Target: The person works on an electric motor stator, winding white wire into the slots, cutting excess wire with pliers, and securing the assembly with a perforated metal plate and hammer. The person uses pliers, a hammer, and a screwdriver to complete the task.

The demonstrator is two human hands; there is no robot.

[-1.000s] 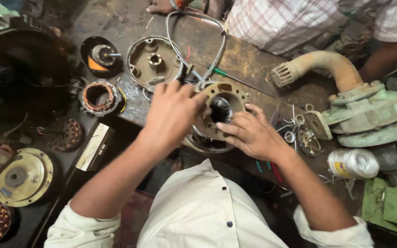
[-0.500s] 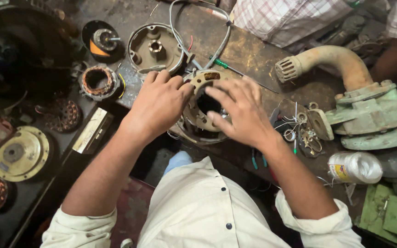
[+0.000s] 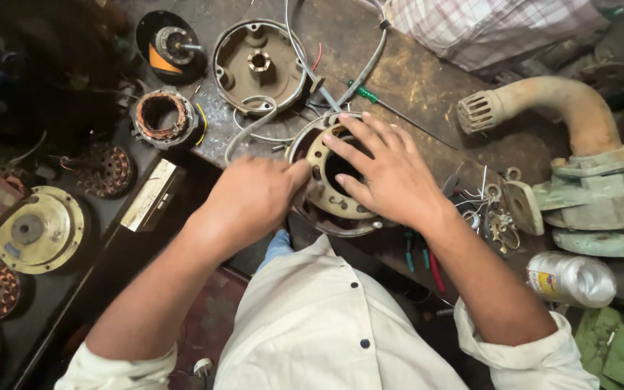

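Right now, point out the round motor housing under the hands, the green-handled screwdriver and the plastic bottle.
round motor housing (image 3: 321, 167), head view, tan front ring.
green-handled screwdriver (image 3: 363, 92), head view, green handle.
plastic bottle (image 3: 579, 280), head view, clear body.

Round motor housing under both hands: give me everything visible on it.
The round motor housing is a dull, grimy metal ring with a tan inner plate pierced by small holes around a dark central opening. It lies flat, open face up, near the front edge of the stained workbench. The right hand lies spread over it; the left hand presses its left rim. Grey cables run from its top.
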